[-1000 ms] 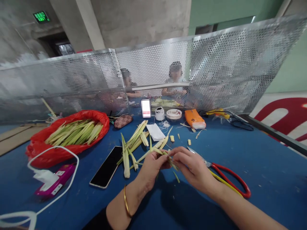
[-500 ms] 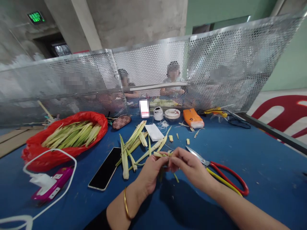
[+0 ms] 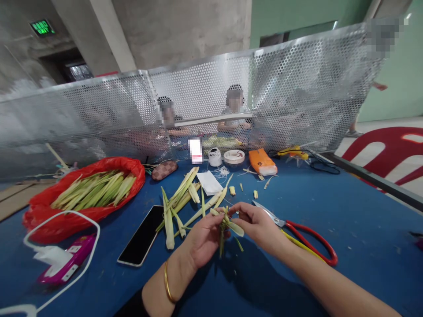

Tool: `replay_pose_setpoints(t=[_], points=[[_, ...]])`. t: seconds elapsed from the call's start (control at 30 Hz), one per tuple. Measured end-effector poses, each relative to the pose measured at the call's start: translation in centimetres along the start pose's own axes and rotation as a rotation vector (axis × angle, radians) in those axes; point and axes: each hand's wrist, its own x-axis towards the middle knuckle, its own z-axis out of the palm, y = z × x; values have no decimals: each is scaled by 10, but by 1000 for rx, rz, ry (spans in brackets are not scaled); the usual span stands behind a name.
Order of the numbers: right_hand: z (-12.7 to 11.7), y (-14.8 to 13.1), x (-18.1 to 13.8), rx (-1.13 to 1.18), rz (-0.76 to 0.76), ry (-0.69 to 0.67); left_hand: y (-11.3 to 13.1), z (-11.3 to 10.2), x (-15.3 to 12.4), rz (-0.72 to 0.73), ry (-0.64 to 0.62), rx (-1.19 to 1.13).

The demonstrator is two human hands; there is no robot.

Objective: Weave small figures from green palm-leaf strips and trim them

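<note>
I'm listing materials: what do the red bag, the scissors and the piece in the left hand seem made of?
Red bag: probably thin plastic, shiny and crinkled.
Scissors: blades likely steel, silvery; red handle perhaps plastic, smooth.
Piece in the left hand: apparently plant leaf, matte, pale green strips.

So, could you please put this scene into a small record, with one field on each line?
Left grip: holds the leaf piece
Right grip: fingers close to the same piece, contact unclear
Surface: blue table
Tool: scissors, lying beside the right forearm
Loose material: leaf strips, beyond the left grip
Container: red bag, holding more strips
Electronics: phone, screen dark
</note>
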Motion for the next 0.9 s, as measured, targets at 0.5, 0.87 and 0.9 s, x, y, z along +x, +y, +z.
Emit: replay_pose_setpoints(t=[0.5,0.87,0.9], points=[[2,14,2,-141,69,18,-17,9,-6,33,136,261],[15,-2,-11,-333,183,-81,-32,-1,-31,338,400,527],[16,-2,-11,-364,190,-93,-32,-3,-35,360,398,549]])
